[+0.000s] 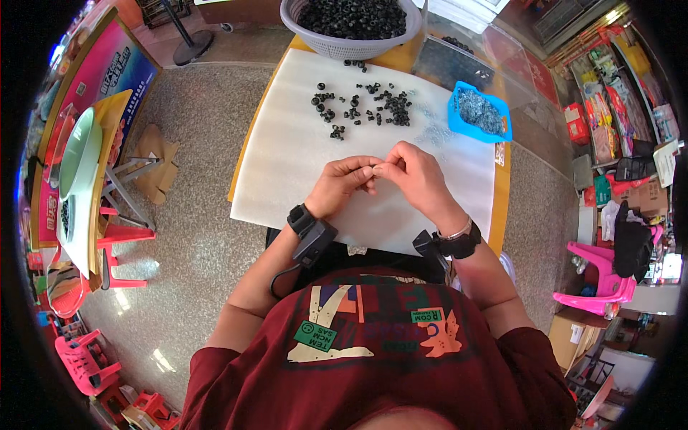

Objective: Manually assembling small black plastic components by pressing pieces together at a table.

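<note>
The left hand (338,185) and right hand (417,175) meet over one white-topped desk (283,161), fingers bent; whether they grasp anything, I cannot tell. Beyond lie dozens of small, rounded black pieces (398,111), one blue rectangular plastic tray (467,132), one round grey plastic basket (351,49).

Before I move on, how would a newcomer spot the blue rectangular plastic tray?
Find the yellow table with its white top sheet. Near its far right corner sits the blue rectangular plastic tray. Glassy-looking pale bits fill it; the round grey perforated basket holds black pieces.
</note>
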### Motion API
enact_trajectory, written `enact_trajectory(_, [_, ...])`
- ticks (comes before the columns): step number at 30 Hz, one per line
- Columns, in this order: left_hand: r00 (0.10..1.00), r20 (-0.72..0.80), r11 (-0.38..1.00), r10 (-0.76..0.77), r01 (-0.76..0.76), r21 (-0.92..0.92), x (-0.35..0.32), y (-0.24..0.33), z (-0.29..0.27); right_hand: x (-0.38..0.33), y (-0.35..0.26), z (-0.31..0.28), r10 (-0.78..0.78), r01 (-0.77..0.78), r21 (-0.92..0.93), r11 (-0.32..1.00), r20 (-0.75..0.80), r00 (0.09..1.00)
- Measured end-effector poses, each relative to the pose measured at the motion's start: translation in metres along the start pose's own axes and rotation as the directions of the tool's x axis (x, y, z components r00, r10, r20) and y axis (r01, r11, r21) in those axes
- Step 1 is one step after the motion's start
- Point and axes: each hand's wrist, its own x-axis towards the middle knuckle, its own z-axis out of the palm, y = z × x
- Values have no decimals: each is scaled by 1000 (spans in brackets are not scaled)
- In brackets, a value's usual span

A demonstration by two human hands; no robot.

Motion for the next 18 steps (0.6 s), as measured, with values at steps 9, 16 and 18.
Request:
enact_trajectory(9, [988,-129,942,80,-117,-314,3,4,-2,73,29,31,-256,256,-22,966,-178,950])
enact_trajectory(16, [983,-164,929,79,-133,-346,1,5,0,89,40,50,-332,310,-213,927,-77,940])
enact_trajectory(18, [983,-165,926,79,-134,-352,1,4,0,89,41,49,-347,324,-213,922,-82,934])
